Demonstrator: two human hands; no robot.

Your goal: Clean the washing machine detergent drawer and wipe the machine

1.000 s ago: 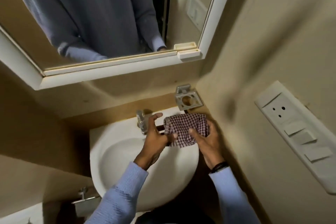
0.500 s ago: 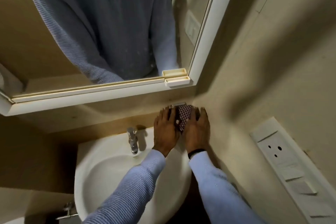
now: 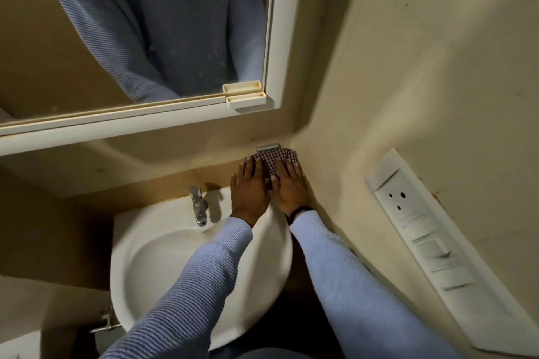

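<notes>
Farthest left, at the lower edge, a metal pipe fitting [image 3: 102, 325] is visible under the white wash basin [image 3: 163, 271], whose bowl occupies the lower centre. Above the basin, a white-framed mirror [image 3: 43, 52] is mounted on the beige back wall. A blue ribbed garment is reflected in it, and a small cream tray [image 3: 246, 97] is set on the lower right corner of the frame. A chrome tap [image 3: 198, 208] stands upright on the basin's rear rim.

Just right of the tap, the left hand [image 3: 250, 192] is extended from a pale blue left sleeve [image 3: 198, 285]. Its palm is turned down, and its fingers are straight, held close together and laid flat on a checked cloth [image 3: 274, 160]. The cloth is bunched in the back right corner, above the basin's rear rim, and is draped over a metal holder [image 3: 267, 147] fixed to the back wall; only the holder's top edge is exposed.

The right hand [image 3: 290, 189] is placed just beside the left, its fingers likewise straight and resting flat on the cloth, so that nothing is pinched or curled round. A black band [image 3: 300, 211] is worn on the right wrist, at the cuff of the right sleeve [image 3: 344, 280]. On the right-hand wall, well apart from the hands, a white socket-and-switch panel [image 3: 423, 236] is mounted and appears slanted in this view.
</notes>
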